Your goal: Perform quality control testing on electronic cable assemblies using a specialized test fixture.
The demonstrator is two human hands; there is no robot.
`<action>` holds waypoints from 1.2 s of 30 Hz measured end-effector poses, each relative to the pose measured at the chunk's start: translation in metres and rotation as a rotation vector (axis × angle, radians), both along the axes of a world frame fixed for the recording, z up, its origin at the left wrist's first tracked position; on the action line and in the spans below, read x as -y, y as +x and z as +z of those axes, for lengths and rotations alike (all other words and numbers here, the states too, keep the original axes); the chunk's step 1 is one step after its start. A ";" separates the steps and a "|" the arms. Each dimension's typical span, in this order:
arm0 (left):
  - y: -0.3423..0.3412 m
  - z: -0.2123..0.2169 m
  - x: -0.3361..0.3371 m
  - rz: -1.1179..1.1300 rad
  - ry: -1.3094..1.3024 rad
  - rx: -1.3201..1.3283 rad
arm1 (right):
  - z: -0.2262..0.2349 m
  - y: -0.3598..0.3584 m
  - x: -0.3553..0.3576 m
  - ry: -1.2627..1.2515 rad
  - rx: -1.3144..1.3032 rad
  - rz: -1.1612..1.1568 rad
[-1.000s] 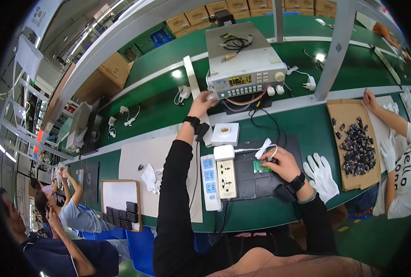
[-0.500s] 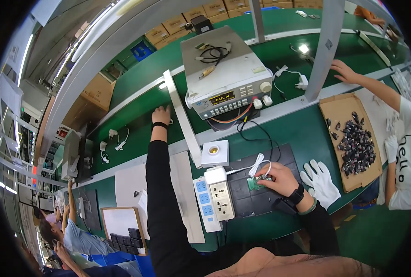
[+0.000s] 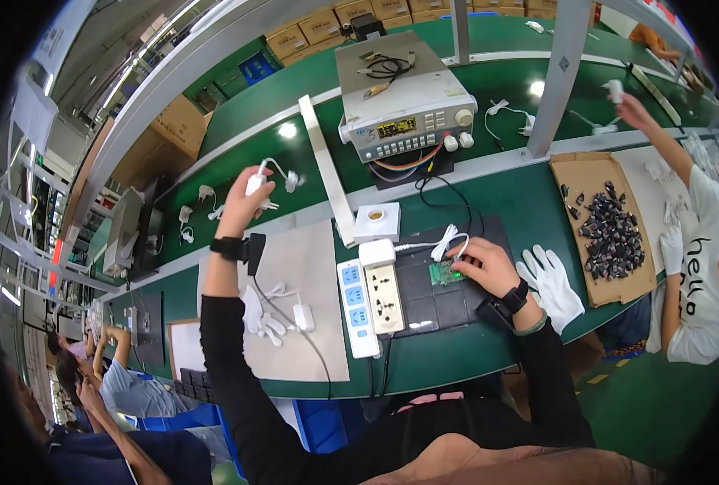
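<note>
White charger [image 3: 256, 181] pinched in closed left hand [image 3: 242, 207] fingers, lifted over the far green worktop [image 3: 489, 202] | right hand [image 3: 482, 265] fingers curled down on the small green circuit board [image 3: 443, 275] on the black mat [image 3: 436, 283] | step, as judged: fetching a charger for testing | next: bring it to the board.

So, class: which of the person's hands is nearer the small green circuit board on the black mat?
Right. The right hand rests on the green circuit board; the left hand is raised far off, holding a white charger.
</note>
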State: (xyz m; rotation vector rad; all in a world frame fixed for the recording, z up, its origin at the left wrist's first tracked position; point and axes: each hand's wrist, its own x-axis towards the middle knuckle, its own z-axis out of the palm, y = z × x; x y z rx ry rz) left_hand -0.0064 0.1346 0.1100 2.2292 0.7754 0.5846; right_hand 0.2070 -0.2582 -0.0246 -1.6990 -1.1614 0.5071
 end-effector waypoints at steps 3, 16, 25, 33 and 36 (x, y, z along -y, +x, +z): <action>-0.013 0.048 0.070 -0.155 -0.383 0.148 | 0.001 -0.004 0.001 0.012 0.047 -0.054; -0.008 0.059 0.225 -0.973 0.203 0.093 | 0.076 -0.103 0.029 0.223 -0.347 0.853; 0.006 -0.052 0.183 -0.743 0.168 -0.177 | 0.041 -0.059 0.105 -0.205 -0.104 0.301; 0.004 -0.088 0.210 -0.711 0.491 -0.249 | 0.051 -0.016 0.106 -0.189 0.552 0.111; -0.001 -0.091 0.218 -0.682 0.521 -0.260 | 0.051 -0.001 0.083 -0.065 0.669 -0.063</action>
